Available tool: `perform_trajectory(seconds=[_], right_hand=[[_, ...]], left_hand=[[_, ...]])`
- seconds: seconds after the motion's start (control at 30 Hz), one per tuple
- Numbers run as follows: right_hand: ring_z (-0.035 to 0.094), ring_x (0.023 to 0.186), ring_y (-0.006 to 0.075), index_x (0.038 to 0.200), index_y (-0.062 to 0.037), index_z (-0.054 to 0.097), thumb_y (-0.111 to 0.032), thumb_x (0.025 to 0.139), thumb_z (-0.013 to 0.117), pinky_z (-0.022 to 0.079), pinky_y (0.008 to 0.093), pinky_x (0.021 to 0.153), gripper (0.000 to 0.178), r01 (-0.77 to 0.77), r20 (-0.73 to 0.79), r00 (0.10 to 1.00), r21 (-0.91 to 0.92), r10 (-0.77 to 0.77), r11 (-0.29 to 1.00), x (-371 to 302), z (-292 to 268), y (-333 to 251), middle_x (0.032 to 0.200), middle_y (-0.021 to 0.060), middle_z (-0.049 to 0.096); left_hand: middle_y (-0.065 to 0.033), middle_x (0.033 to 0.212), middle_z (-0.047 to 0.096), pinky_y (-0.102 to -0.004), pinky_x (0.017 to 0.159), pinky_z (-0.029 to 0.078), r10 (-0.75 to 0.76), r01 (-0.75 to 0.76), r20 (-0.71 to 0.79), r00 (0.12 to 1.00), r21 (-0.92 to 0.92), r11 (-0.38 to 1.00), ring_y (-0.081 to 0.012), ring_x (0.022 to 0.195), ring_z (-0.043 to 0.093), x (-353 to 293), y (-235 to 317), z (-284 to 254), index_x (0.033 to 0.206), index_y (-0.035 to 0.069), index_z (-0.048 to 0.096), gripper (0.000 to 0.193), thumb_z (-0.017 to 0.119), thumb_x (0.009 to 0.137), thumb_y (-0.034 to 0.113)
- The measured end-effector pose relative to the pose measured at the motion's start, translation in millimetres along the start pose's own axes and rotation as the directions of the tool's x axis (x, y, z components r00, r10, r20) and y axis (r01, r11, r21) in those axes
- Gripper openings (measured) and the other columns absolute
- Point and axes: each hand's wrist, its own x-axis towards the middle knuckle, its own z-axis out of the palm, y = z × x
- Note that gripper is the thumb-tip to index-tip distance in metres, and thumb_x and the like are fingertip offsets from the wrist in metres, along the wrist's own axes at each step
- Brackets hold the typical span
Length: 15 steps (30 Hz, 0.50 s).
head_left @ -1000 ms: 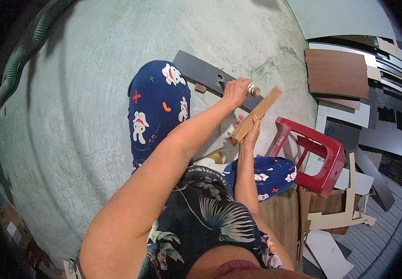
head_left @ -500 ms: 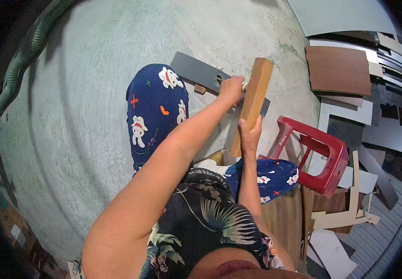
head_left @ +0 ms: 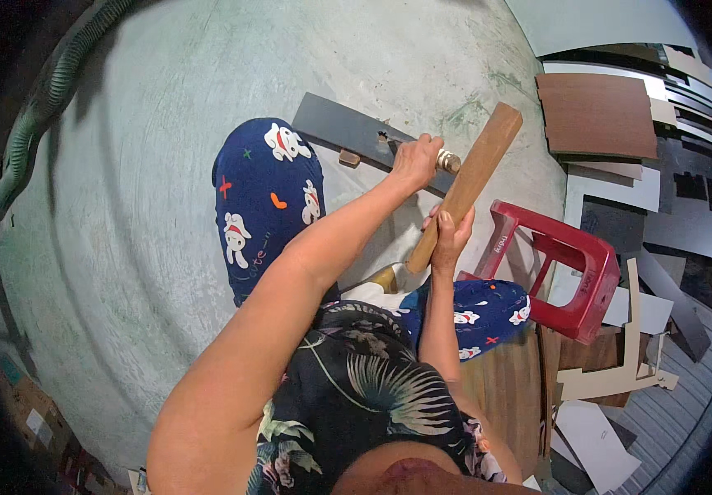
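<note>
My left hand (head_left: 418, 163) is closed around a chisel (head_left: 449, 162), whose metal-ringed handle end sticks out past my fingers. Its dark tip, partly seen, points toward a small ragged hole in the long grey board (head_left: 331, 121) on the floor. In my right hand (head_left: 452, 235) is a thick wooden bar (head_left: 479, 169), gripped near its lower end. The bar slants up to the right, close beside the chisel's end; whether they touch I cannot tell. A small brown wood block (head_left: 349, 157) lies against the board's near edge.
A red plastic stool (head_left: 570, 268) stands to the right of my knee. Beyond it lie piled panel offcuts, including a brown panel (head_left: 596, 115) and a cream L-shaped strip (head_left: 611, 379). A ribbed hose (head_left: 59, 82) runs along the far left.
The wooden bar has swung to the right and tilted, uncovering the chisel's handle end. My left hand stays near the board, holding the chisel.
</note>
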Motion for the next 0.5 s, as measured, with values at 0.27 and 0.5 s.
perform_trajectory(seconds=[0.27, 0.5], right_hand=[[0.057, 0.059, 0.0158, 0.119, -0.0016, 0.041, -0.025, 0.089, 0.057, 0.048, 0.0272, 0.054, 0.042, -0.011, -0.013, 1.000, -0.001, 0.011, 1.000, -2.7, -1.6, -3.7, 0.084, 0.0111, 0.057], [0.056, 0.059, 0.0141, 0.119, -0.0029, 0.041, -0.026, 0.087, 0.062, 0.048, 0.0264, 0.054, 0.045, -0.019, 0.014, 1.000, 0.061, 0.018, 0.998, 0.4, 0.6, -1.0, 0.082, 0.0080, 0.057]], left_hand=[[-0.0158, 0.098, 0.060, -0.0501, 0.075, 0.051, -0.079, 0.077, 0.066, 0.995, 0.038, 0.996, -0.0405, 0.089, 0.063, 0.0, -5.8, 4.3, 0.101, 0.010, 0.055, 0.032, 0.070, 0.074, 0.008], [-0.0164, 0.097, 0.060, -0.0505, 0.075, 0.050, -0.083, 0.083, 0.034, 0.996, 0.013, 0.996, -0.0416, 0.088, 0.063, 2.3, -1.3, 0.9, 0.101, 0.010, 0.055, 0.031, 0.069, 0.073, 0.006]])
